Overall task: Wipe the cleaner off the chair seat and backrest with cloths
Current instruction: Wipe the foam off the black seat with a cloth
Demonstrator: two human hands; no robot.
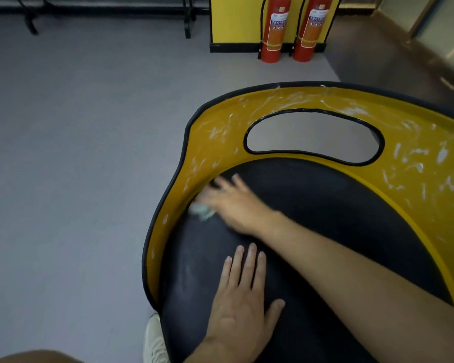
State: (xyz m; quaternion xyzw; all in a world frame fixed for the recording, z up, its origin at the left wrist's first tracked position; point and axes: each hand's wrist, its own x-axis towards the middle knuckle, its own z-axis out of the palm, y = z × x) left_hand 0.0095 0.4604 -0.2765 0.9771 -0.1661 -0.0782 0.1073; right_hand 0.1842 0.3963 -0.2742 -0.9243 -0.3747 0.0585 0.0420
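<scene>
The chair's black seat [338, 218] fills the lower right of the view, with the yellow backrest [417, 163] curving around its far and left edges. White streaks of cleaner [294, 99] cover the backrest, thickest above the oval handle opening [312, 134] and on the right side.

The right hand [236, 203] reaches across the seat to its left edge, where seat meets backrest. Its grip is pressed down on a pale green cloth [201, 209]; the hand and cloth are blurred, so how the fingers sit is unclear.

The left hand [241, 297] lies flat on the seat nearer the person, fingers spread, holding nothing.

A white shoe [154, 339] stands on the grey floor [76, 153] beside the chair. Two red fire extinguishers [274, 30] stand against a yellow panel [233, 19].
</scene>
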